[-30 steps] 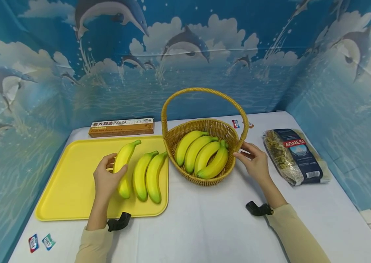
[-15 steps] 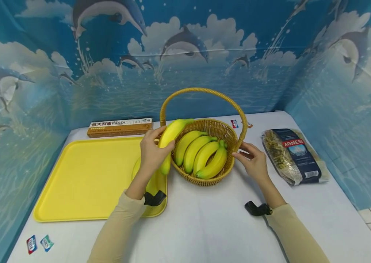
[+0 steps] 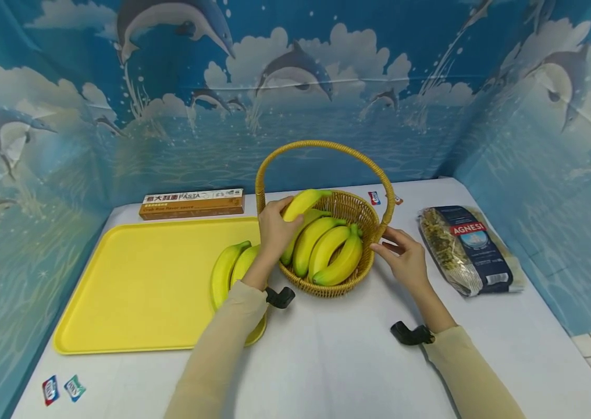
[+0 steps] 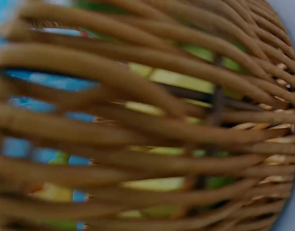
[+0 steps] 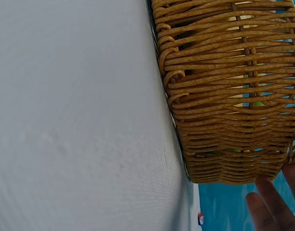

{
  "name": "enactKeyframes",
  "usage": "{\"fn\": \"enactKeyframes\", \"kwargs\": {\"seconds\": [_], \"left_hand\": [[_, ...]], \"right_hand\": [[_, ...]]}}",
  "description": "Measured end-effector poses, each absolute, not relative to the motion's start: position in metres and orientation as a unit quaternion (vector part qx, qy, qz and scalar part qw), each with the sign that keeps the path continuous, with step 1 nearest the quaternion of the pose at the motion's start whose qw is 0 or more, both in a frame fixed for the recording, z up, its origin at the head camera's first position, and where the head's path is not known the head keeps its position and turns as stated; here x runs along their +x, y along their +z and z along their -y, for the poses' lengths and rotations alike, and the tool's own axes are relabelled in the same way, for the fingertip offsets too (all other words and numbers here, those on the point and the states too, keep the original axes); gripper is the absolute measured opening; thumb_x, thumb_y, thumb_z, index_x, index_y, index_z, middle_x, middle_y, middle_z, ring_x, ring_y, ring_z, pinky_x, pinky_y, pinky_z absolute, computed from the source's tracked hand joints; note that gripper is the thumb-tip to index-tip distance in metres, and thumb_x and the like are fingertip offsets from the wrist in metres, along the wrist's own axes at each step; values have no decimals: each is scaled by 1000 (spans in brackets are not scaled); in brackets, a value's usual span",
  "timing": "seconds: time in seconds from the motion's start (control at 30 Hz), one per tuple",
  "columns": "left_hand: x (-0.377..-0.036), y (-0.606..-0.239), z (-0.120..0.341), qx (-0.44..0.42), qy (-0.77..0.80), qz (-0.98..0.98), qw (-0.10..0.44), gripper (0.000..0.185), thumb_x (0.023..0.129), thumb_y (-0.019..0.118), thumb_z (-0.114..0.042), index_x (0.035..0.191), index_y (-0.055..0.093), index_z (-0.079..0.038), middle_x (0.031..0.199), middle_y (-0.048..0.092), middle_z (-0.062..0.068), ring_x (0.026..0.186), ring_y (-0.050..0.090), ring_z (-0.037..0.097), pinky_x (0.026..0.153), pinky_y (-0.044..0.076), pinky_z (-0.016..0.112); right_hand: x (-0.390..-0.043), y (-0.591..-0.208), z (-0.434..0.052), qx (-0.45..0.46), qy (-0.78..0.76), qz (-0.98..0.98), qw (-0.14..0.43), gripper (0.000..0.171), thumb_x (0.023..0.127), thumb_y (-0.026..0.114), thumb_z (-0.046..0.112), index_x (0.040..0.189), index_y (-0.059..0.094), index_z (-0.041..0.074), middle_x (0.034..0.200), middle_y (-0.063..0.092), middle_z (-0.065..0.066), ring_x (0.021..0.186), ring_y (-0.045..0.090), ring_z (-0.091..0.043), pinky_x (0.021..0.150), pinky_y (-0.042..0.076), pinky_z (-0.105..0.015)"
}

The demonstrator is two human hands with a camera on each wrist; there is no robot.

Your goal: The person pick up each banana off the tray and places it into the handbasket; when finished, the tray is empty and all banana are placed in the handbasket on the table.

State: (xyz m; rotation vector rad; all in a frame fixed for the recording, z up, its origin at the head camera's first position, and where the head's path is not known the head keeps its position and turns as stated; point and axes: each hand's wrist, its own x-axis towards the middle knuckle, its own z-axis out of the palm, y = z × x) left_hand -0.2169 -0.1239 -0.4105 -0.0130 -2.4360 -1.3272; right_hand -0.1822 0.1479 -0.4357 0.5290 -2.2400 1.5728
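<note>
A: Why does the right hand (image 3: pixel 405 259) rest on the basket (image 3: pixel 360 212)?
B: Its relaxed fingers seem to steady the wicker on the desk (image 3: pixel 348 361).
A: And the left hand (image 3: pixel 273 227)?
B: Its grip is curled round a banana (image 3: pixel 303 202) above the rim, over four others; two lie on the tray (image 3: pixel 138 285).

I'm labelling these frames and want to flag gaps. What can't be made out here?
- Left wrist view: blurred wicker basket fills the frame; left hand and its banana unseen.
- Right wrist view: only fingertips of the right hand show, cut by the edge.
- Head view: two tray bananas partly behind the left sleeve; sachet print too small.
</note>
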Motion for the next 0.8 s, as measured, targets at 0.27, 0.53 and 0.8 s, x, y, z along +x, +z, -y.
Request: {"fn": "enactKeyframes", "kwargs": {"seconds": [0.27,0.53,0.8], "left_hand": [[-223,-425,120,34,-468,866,173,45,85,72,-13,129,65,-7,118,65,15,111,57,33,101,41,50],[-226,-428,117,44,-416,895,156,42,85,73,-14,126,66,-6,126,65,15,122,55,36,104,43,50],[-226,-429,113,61,-408,896,164,42,86,72,-15,127,66,-9,126,63,15,119,53,38,100,44,52]], "right_hand": [[-181,-434,-147,178,556,793,173,43,80,72,-11,122,61,-14,109,65,-27,101,59,11,85,56,-28],[-179,-433,-147,171,554,798,166,43,81,72,-10,122,61,-14,110,63,-30,101,57,13,86,56,-33],[-180,-433,-146,176,554,796,171,43,80,72,-11,121,61,-15,109,63,-31,101,58,12,85,56,-28]]}}
